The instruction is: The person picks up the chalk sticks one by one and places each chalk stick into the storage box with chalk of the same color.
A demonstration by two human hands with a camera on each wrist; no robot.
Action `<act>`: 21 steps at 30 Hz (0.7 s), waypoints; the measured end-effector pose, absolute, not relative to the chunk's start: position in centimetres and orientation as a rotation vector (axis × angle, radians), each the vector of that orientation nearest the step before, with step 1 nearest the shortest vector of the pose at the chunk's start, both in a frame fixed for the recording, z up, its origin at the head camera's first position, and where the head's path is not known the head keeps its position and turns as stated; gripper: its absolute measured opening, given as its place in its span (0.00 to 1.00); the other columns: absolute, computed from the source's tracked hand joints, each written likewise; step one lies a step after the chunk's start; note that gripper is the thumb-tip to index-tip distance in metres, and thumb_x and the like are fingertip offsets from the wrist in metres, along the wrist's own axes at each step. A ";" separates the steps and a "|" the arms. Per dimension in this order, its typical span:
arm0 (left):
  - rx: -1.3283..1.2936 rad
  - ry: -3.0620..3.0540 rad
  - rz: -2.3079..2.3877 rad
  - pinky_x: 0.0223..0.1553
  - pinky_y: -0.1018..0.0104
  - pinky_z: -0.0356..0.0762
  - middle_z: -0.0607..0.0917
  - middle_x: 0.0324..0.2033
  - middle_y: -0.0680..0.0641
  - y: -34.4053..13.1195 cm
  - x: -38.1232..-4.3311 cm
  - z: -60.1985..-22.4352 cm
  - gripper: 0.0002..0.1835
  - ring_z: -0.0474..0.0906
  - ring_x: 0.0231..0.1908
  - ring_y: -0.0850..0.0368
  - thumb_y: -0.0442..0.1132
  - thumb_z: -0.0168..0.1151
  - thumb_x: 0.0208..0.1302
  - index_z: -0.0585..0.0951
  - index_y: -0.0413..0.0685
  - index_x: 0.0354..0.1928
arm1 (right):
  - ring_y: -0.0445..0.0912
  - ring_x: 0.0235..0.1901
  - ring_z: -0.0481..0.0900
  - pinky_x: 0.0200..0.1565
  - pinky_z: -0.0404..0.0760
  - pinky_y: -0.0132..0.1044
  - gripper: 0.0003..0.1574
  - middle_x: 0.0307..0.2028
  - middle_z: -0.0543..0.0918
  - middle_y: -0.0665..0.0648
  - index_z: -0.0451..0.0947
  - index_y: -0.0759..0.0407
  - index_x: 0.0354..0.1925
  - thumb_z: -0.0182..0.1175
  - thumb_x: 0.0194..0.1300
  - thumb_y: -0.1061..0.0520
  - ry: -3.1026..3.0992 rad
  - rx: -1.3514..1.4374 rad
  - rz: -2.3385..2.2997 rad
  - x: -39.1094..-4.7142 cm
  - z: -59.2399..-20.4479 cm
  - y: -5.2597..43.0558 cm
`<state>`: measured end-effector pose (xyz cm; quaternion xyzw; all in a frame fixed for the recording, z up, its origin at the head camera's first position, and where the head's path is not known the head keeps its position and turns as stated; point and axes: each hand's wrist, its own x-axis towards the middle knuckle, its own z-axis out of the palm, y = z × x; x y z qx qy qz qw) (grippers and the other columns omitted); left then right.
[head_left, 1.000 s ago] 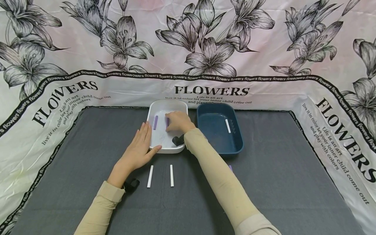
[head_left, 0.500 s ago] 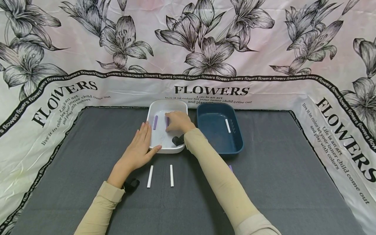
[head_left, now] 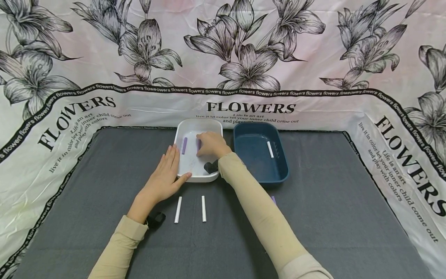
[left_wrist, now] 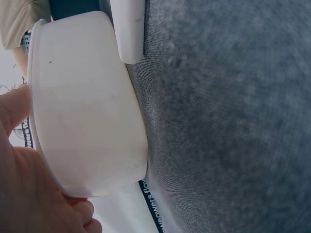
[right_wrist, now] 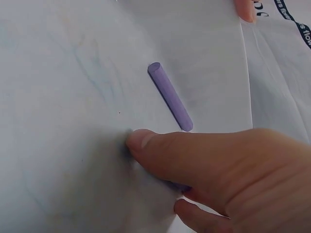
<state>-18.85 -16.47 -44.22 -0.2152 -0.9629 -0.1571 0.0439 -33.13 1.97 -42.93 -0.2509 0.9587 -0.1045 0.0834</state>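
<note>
Inside the white plastic tub [head_left: 199, 179], my right hand [head_left: 213, 145] pinches a purple chalk stick [right_wrist: 178, 186] between thumb and fingers, low over the floor. Most of that stick is hidden behind the thumb in the right wrist view. A second purple chalk stick [head_left: 184, 145] lies to its left in the same tub. My left hand [head_left: 163, 179] rests against the tub's near left corner, its straight fingers along the left side and the thumb on the front rim. The left wrist view shows the tub's outer wall [left_wrist: 87, 107] beside this hand.
A dark blue tub [head_left: 283, 170] stands right of the white one, with one white chalk stick [head_left: 270, 149] in it. Two white chalk sticks [head_left: 178, 209] lie on the grey cloth [head_left: 104, 186] in front. A purple piece [head_left: 273, 199] shows partly behind the right sleeve.
</note>
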 end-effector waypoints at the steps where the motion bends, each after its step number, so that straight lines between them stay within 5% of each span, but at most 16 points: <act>1: -0.661 -2.939 -0.481 0.69 0.48 0.39 0.38 0.72 0.35 -16.5 -18.9 -44.2 0.49 0.30 0.72 0.44 0.65 0.40 0.67 0.40 0.31 0.71 | 0.45 0.48 0.75 0.55 0.72 0.41 0.44 0.52 0.79 0.51 0.70 0.52 0.63 0.69 0.49 0.44 2.863 -0.747 -0.310 -33.1 -42.9 2.0; 21: -0.654 -2.942 -0.449 0.69 0.47 0.39 0.38 0.72 0.35 -16.5 -18.9 -44.4 0.49 0.30 0.72 0.44 0.65 0.40 0.68 0.40 0.31 0.71 | 0.46 0.59 0.72 0.61 0.68 0.42 0.41 0.59 0.75 0.52 0.65 0.54 0.67 0.53 0.63 0.35 2.927 -0.665 -0.461 -33.5 -42.8 1.9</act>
